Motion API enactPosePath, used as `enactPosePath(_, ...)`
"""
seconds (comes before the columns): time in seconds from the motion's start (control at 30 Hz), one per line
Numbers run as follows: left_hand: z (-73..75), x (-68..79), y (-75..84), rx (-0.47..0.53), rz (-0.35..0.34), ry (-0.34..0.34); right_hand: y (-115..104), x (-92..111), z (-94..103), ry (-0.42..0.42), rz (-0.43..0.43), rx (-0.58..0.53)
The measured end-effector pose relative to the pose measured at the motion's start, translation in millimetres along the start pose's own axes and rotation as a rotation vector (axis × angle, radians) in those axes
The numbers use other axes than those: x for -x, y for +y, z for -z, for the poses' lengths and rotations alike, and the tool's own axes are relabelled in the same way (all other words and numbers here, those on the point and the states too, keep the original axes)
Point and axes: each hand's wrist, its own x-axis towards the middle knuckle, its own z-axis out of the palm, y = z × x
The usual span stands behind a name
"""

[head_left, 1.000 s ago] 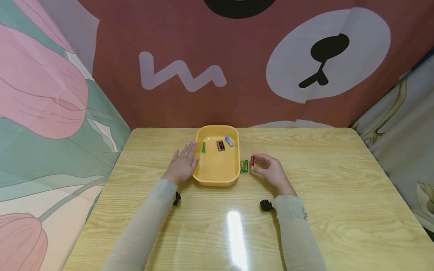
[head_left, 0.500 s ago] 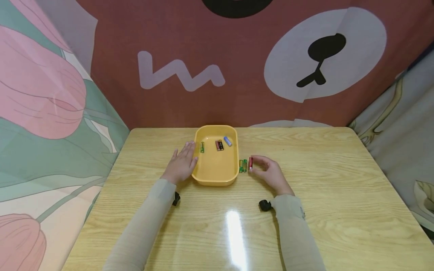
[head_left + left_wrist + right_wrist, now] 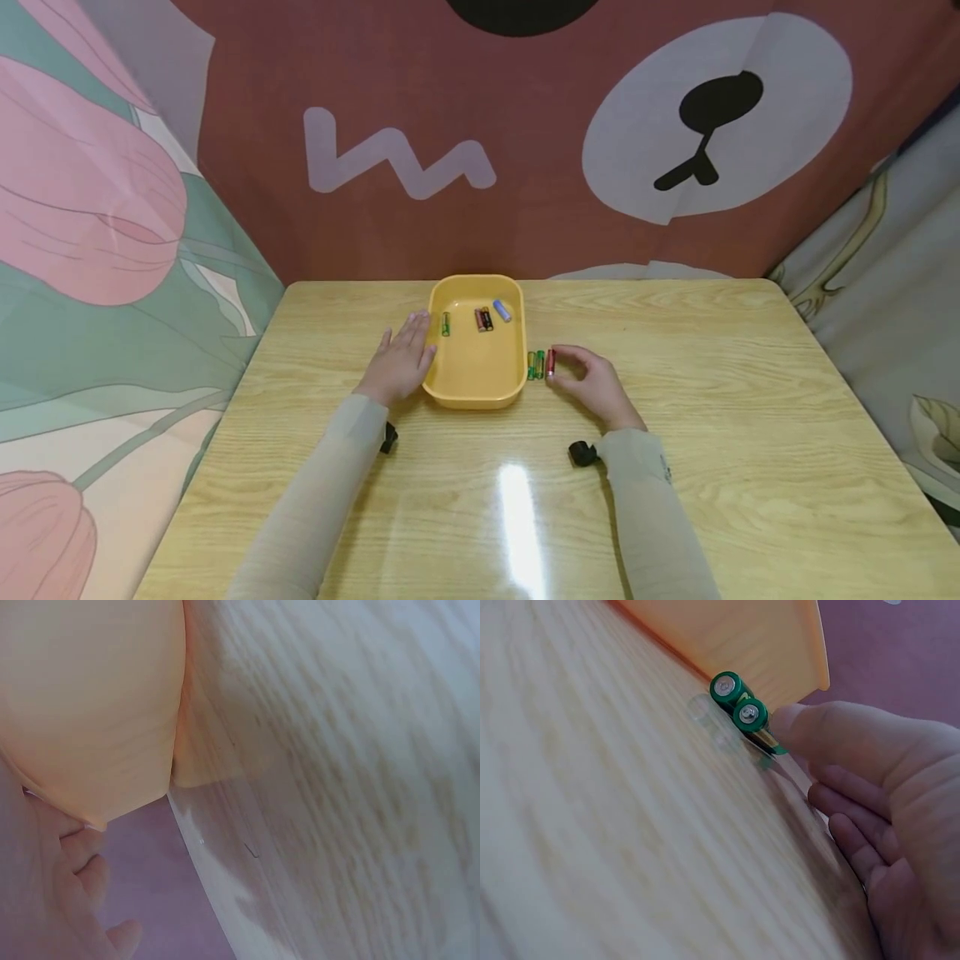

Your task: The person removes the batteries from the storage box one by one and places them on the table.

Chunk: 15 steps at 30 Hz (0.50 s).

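Right hand [image 3: 594,387] pinches red battery [image 3: 551,362] near the frame centre.
At its left lie two green batteries [image 3: 539,365]; left hand [image 3: 397,362], fingers straight, touches the tray [image 3: 476,367].

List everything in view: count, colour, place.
table: 1, light wood-grain, across the foreground
yellow tray: 1, yellow, on the table
loose green batteries: 2, green and gold, side by side just right of the tray
red battery: 1, red, right of that pair
tray's green battery: 1, green, left side inside
dark batteries: 2, one reddish, one mostly black, inside the tray
blue battery: 1, blue, tray's far right inside
printed backdrops: 3, brown-red behind, pink-green left, grey right
wrist cameras: 2, black, one per wrist
sleeves: 2, light beige
left hand: 1, against the tray's left side
right hand: 1, pinching the red battery
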Motion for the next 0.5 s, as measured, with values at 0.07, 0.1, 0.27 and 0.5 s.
enactPosePath(0.07,0.7,0.1,0.6,-0.001,0.000,0.000,-1.1,0.4,-0.1,0.002,0.007,0.015)
enactPosePath(0.1,0.8,0.1,0.7,-0.001,0.000,0.001,-1.5,0.5,-0.4,0.004,0.004,0.022)
enactPosePath(0.27,0.8,0.2,1.2,-0.007,0.005,-0.003,-1.2,0.4,-0.8,0.001,0.006,0.065)
enactPosePath(0.5,-1.3,-0.9,0.1,-0.006,0.013,-0.015,0.1,-2.0,-1.9,0.008,0.025,0.128)
